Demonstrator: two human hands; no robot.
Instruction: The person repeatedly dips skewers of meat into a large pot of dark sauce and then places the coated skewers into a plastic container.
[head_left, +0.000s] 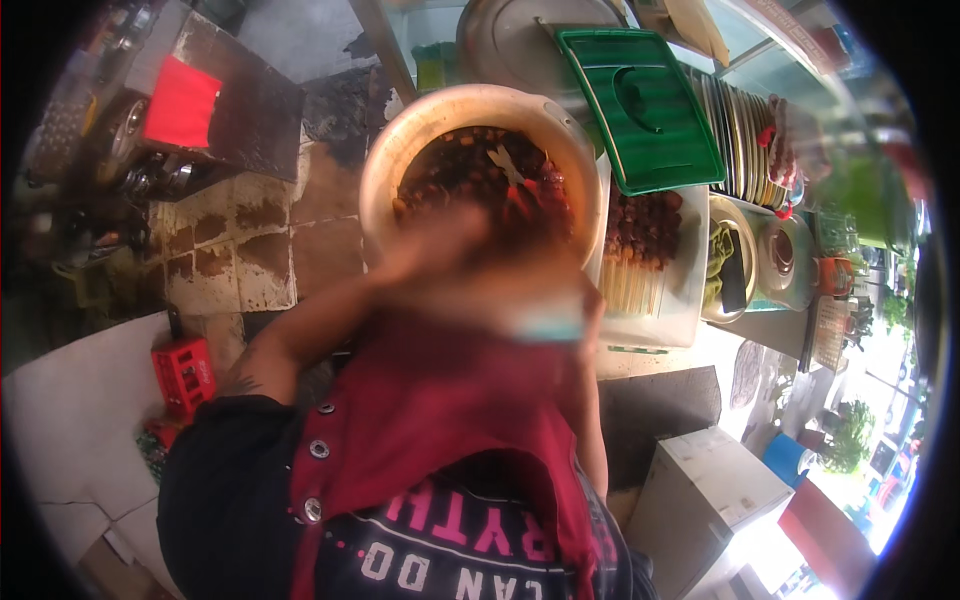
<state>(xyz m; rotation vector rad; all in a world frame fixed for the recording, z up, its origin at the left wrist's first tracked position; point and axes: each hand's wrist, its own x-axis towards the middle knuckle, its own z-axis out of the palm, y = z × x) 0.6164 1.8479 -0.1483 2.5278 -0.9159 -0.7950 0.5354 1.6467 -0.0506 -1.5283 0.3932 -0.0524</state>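
A wide light-coloured basin (382, 172) holds dark sauced pieces of food, with tongs or a similar utensil (510, 166) among them. My left hand (442, 240) is blurred over the basin's near rim; what it holds, if anything, cannot be made out. My right hand (589, 300) is at the basin's lower right, mostly hidden by a blurred tan and teal shape in front of my red apron (442, 382). To the right, skewered meat pieces (641, 225) lie in a translucent plastic box (675, 322), their bare sticks pointing towards me.
A green plastic lid (645, 112) leans above the box, before a large round metal lid (517, 45). Stacked plates (742, 135) stand at right, near a basin with a green cloth (716, 262). A dark counter with a red sheet (182, 103) is at left; a red crate (184, 371) stands below.
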